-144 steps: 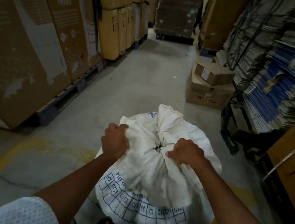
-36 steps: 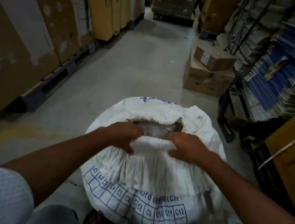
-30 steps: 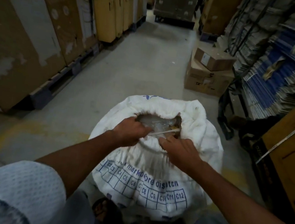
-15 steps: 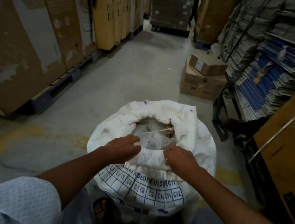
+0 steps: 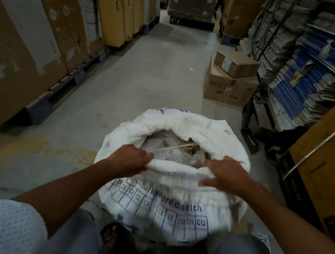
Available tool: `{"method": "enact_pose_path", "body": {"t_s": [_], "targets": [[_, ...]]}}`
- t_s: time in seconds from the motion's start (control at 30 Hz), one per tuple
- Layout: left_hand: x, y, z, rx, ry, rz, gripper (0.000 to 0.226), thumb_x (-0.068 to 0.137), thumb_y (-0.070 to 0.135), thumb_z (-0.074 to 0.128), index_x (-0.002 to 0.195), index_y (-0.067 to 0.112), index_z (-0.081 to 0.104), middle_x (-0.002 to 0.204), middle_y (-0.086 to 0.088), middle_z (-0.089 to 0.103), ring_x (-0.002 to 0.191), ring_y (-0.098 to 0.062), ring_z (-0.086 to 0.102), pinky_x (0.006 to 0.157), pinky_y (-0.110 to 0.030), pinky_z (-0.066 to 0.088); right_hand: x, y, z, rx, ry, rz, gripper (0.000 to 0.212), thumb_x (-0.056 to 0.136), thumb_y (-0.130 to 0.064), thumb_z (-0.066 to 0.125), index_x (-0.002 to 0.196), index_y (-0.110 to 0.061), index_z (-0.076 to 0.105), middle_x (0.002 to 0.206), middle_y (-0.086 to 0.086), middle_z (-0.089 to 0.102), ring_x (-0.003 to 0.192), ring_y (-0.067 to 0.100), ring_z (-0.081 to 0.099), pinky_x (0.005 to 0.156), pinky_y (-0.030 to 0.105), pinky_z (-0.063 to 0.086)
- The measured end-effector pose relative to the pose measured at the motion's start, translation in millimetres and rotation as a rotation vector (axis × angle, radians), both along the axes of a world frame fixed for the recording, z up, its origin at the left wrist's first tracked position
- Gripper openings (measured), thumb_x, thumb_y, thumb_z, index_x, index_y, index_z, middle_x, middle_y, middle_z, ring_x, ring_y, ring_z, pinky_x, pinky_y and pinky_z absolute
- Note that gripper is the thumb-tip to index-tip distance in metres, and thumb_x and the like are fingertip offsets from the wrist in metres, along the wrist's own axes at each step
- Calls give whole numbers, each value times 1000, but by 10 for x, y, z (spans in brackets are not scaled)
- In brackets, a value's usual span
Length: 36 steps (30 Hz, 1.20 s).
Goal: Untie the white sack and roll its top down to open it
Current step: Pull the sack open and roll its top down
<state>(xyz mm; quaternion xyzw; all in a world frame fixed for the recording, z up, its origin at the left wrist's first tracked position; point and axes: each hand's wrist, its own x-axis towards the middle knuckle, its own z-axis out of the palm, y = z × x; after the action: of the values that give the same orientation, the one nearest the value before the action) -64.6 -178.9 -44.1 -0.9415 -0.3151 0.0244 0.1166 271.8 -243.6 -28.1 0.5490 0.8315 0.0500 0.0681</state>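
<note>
The white sack [image 5: 173,210] stands on the floor between my knees, with a blue printed grid on its near side. Its mouth is open and the top is rolled into a thick white cuff [image 5: 194,126] around the rim. Inside lie clear plastic-wrapped contents [image 5: 172,150] with a thin pale strip across them. My left hand [image 5: 129,158] grips the near rim on the left. My right hand [image 5: 226,174] presses on the near rim on the right, fingers curled over the fabric.
Tall cardboard cartons on pallets [image 5: 20,49] line the left of the aisle. Two stacked brown boxes [image 5: 229,79] sit on the floor at the right, beside stacks of flattened blue and grey cartons [image 5: 317,67]. A large strapped box [image 5: 331,163] stands close on the right.
The tied top was undone and the mouth opened. Over the last second both hands moved apart along the near rim and the cuff rolled lower and wider.
</note>
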Motion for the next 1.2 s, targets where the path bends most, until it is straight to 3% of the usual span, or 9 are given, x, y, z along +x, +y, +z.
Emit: {"method": "enact_pose_path", "body": {"t_s": [0.07, 0.2, 0.33, 0.43, 0.63, 0.77, 0.97, 1.1, 1.2], "targets": [[-302, 7, -27, 169, -319, -46, 41, 102, 56, 26, 99, 18, 42, 77, -6, 69, 59, -26, 68, 47, -31, 50, 185, -132, 21, 367, 139, 43, 72, 85, -80, 37, 94, -15, 66, 79, 6, 72, 69, 27, 69, 63, 34, 51], [-589, -46, -92, 187, -474, 83, 65, 100, 63, 16, 87, 12, 54, 76, -10, 63, 63, -29, 62, 54, -34, 49, 305, -290, -45, 624, 242, 11, 61, 79, -74, 60, 78, -13, 63, 60, 4, 62, 52, 25, 62, 44, 35, 48], [-506, -113, -125, 115, -407, 52, 47, 99, 57, 38, 86, 14, 54, 87, -5, 55, 74, -23, 52, 64, -34, 37, 208, -363, -144, 426, 292, -81, 65, 87, -76, 38, 84, -18, 64, 73, 0, 62, 65, 21, 62, 52, 34, 50], [-417, -130, -35, 25, -458, 118, 43, 100, 56, 32, 95, 20, 54, 92, -2, 54, 80, -22, 54, 64, -31, 39, 122, -338, -104, 375, 363, -118, 59, 97, -62, 30, 84, -20, 69, 82, -3, 62, 75, 17, 61, 61, 32, 48], [211, 106, 257, 25, -536, 110, 45, 98, 54, 40, 109, 18, 64, 94, -4, 63, 82, -24, 59, 72, -38, 46, -136, 7, 285, 541, 660, -582, 17, 89, -28, 62, 89, -15, 73, 101, 8, 66, 89, 30, 63, 78, 40, 52], [915, 377, 357, 15, -495, -25, 49, 91, 55, 52, 125, 20, 58, 111, -7, 60, 94, -28, 61, 75, -43, 50, -206, 133, 358, 354, 416, -834, 46, 81, -43, 70, 121, -22, 61, 127, 11, 56, 120, 32, 44, 99, 44, 31], [1685, 941, 61, 54, -9, -47, 117, 66, 69, 73, 158, 37, 9, 164, -11, 19, 147, -34, 23, 110, -53, 29, -109, 271, 21, -132, 409, -874, 102, 78, -63, 67, 153, -15, 16, 155, 19, 24, 139, 42, 31, 112, 54, 22], [1885, 1118, -113, 2, 136, -36, 92, 80, 58, 69, 156, 34, 22, 164, -13, 17, 146, -34, 24, 112, -47, 29, -3, 393, -105, -316, 379, -794, 105, 78, -64, 65, 154, -14, 12, 152, 13, 33, 138, 37, 34, 112, 56, 25], [1955, 1308, -105, -240, -71, 1, 55, 84, 42, 65, 137, 29, 56, 145, -7, 49, 129, -28, 49, 102, -42, 45, 54, 437, -55, -354, 332, -725, 87, 83, -57, 64, 149, -17, 24, 149, 15, 35, 138, 36, 29, 111, 51, 23]]}}
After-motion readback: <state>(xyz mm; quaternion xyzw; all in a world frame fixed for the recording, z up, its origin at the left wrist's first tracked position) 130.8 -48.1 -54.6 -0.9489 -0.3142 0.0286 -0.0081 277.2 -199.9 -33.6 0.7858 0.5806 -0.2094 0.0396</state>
